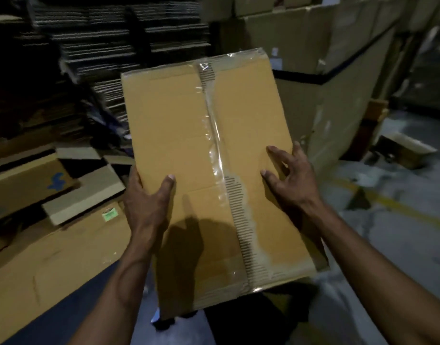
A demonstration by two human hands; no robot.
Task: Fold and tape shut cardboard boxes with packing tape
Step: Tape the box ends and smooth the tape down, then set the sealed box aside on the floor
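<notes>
The cardboard box [189,158] is held in the air in front of me, its taped face turned up so the seam can be checked. Clear packing tape [217,145] runs down the centre seam; paper is torn away beside it at both ends. My left hand [149,195] grips the left edge, thumb on top, fingers apparently wrapped behind. My right hand [291,180] steadies the right edge, fingers spread flat on the face. Around lie stacked flattened cartons [119,46], a large carton wall [326,58] and the concrete floor [388,232].
</notes>
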